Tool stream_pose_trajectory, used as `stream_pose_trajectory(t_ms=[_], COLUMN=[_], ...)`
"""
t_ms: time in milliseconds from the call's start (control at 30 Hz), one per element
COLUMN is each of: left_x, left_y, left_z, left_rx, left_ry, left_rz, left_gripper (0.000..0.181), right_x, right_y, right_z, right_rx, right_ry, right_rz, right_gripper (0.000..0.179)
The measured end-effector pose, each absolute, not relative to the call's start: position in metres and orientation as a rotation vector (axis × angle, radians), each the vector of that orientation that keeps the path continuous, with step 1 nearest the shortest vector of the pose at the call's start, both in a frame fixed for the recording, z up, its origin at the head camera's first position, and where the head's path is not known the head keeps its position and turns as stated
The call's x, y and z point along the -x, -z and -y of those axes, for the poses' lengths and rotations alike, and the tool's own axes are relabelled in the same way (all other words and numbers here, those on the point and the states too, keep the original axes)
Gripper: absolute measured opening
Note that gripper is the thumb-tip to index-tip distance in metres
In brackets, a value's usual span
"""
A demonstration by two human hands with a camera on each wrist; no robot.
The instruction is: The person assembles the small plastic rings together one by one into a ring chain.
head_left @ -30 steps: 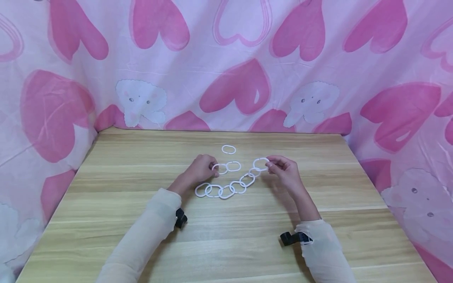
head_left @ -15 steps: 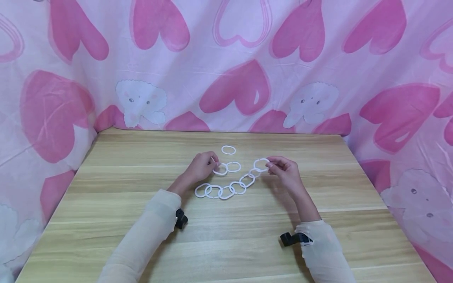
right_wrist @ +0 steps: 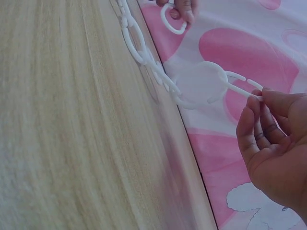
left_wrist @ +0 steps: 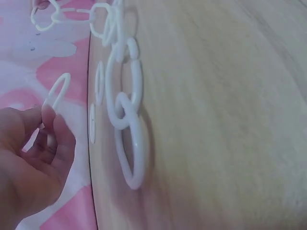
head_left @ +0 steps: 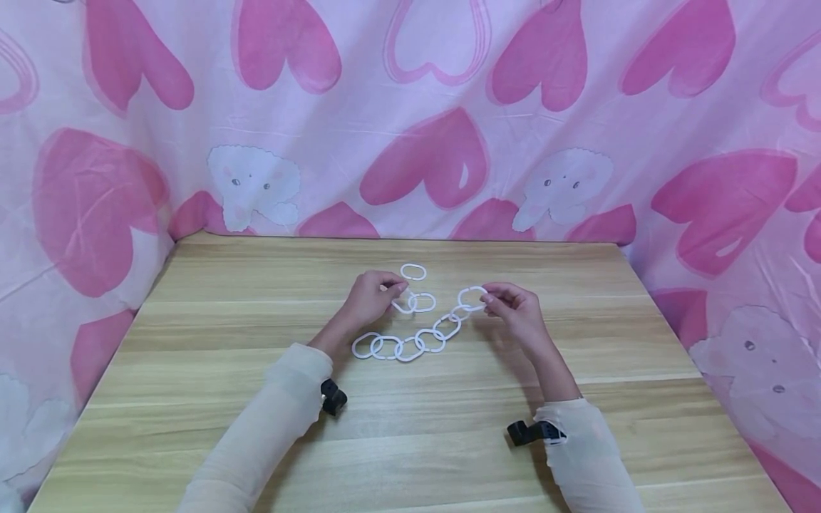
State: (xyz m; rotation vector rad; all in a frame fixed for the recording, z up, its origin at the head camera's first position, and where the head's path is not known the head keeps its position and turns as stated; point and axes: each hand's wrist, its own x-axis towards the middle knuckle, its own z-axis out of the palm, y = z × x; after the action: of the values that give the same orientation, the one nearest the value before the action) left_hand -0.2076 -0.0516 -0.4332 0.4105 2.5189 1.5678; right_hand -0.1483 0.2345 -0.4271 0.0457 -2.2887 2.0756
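Over the table (head_left: pixel 410 442), left fingers (left_wrist: pixel 64 139) pinch a partly hidden link (left_wrist: pixel 66 76), right fingers (right_wrist: pixel 246 135) a chain (left_wrist: pixel 137 84).

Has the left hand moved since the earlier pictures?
Yes. In the head view, the left hand has moved slightly right and forward, toward the unmoved single white link.

Looked forward and down from head height; looked closer in both wrist views, sharing white oval-link plastic chain (left_wrist: pixel 137 81).
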Motion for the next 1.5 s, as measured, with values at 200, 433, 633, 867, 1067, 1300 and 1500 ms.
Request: stream_pose_trajectory(t_ms=[200, 433, 633, 867, 1067, 1300, 1500], left_x=[0.205, 0.204, 0.206, 0.206, 0.205, 0.204, 0.204], left_y=[0.430, 0.428, 0.428, 0.429, 0.427, 0.425, 0.426], left_z=[0.049, 0.046, 0.046, 0.044, 0.044, 0.040, 0.037], left_rx=[-0.400, -0.269, -0.233, -0.262, -0.270, -0.288, -0.348], left_ry=[-1.583, -1.653, -1.815, -1.738, -1.686, -1.762, -1.716], left_rz=[-2.460, -2.439, -2.311, -2.435, -2.410, -2.329, -2.407], left_gripper=[0.028, 0.013, 0.020, 0.017, 0.019, 0.021, 0.025], right_x=[0.148, 0.148, 0.149, 0.150, 0.150, 0.150, 0.150], right_y=[0.427, 0.427, 0.427, 0.426, 0.426, 0.425, 0.426], right_z=[-0.234, -0.235, -0.235, -0.234, -0.233, -0.232, -0.234], right_rx=[-0.046, -0.069, -0.071, -0.082, -0.091, -0.105, -0.093], right_ry=[-2.068, -2.078, -2.087, -2.086, -2.087, -2.099, -2.103], right_rz=[2.297, 2.282, 2.272, 2.268, 2.262, 2.244, 2.249], right_gripper=[0.033, 0.032, 0.032, 0.032, 0.032, 0.032, 0.033])
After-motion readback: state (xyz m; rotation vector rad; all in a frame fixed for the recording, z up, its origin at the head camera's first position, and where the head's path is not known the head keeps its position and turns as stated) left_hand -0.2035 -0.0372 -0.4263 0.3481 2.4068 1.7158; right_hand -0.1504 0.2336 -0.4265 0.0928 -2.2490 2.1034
